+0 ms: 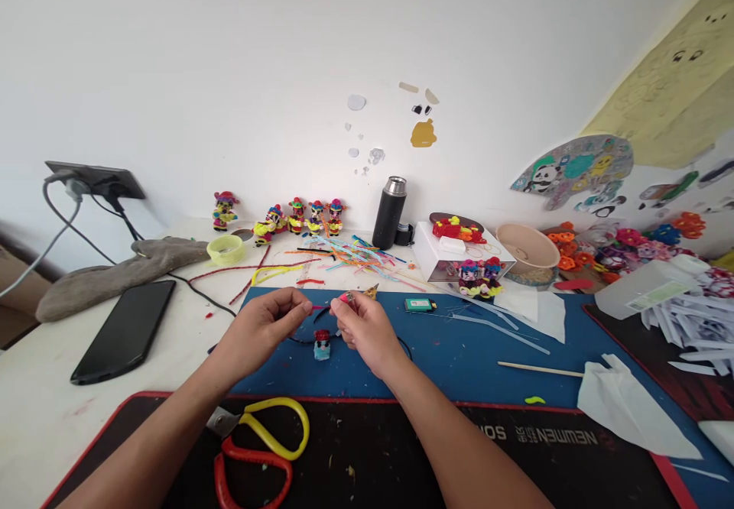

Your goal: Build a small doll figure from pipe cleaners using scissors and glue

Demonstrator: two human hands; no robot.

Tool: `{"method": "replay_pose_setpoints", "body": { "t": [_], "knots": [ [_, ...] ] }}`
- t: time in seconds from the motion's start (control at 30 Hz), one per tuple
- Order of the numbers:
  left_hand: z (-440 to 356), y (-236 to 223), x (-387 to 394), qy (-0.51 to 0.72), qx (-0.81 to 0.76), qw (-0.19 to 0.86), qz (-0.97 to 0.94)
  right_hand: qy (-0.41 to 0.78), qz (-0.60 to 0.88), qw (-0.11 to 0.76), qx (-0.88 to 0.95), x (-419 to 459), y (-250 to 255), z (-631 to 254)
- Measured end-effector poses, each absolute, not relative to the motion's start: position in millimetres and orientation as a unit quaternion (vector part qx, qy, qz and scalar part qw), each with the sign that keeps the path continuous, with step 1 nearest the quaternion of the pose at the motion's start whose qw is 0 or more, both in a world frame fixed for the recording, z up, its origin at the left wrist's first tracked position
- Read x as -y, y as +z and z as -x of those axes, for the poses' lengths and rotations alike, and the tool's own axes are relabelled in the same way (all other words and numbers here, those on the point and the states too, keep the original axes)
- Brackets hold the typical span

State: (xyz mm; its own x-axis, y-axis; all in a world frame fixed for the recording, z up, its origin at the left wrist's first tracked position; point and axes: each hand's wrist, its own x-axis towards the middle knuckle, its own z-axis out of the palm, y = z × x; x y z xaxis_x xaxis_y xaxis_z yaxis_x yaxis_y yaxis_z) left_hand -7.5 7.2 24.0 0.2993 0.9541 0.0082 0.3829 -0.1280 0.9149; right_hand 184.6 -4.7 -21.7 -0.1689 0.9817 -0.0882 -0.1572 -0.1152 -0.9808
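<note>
Above the blue mat [436, 341], my left hand [275, 325] pinches one end of a thin pink strand [319, 308]. The strand runs across a short gap to my right hand [364, 329], whose fingers are closed on a small pink-and-dark piece [345, 297]; its kind is too small to make out. Just below the hands, a little figure [322, 345] with a red top and light-blue body rests on the mat. Scissors [275, 429] with one yellow and one red handle lie nearer me, their blades partly covered by my left forearm.
A black phone [123, 333] lies at left. Several small figures [297, 216], coloured fuzzy strips [349, 253] and a black thermos [390, 211] stand or lie along the wall. To the right are a white box [424, 260], a wooden stick [539, 369] and a tissue [625, 402].
</note>
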Motion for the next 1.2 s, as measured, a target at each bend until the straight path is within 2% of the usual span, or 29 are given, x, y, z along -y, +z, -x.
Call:
{"method": "replay_pose_setpoints", "body": {
  "t": [0.5,0.97,1.2],
  "knots": [
    [7.7,18.6,-8.2,0.312,-0.504,0.380,-0.710,0.474,0.515,0.439,0.563,2.1,-28.6,-185.3],
    [13.6,5.6,-13.4,0.253,-0.482,0.395,-0.740,0.520,0.496,0.468,0.514,-1.7,-33.9,-187.7],
    [12.9,3.6,-14.1,0.282,-0.471,0.336,-0.765,0.497,0.508,0.465,0.527,-1.6,-35.2,-187.3]
  ]
}}
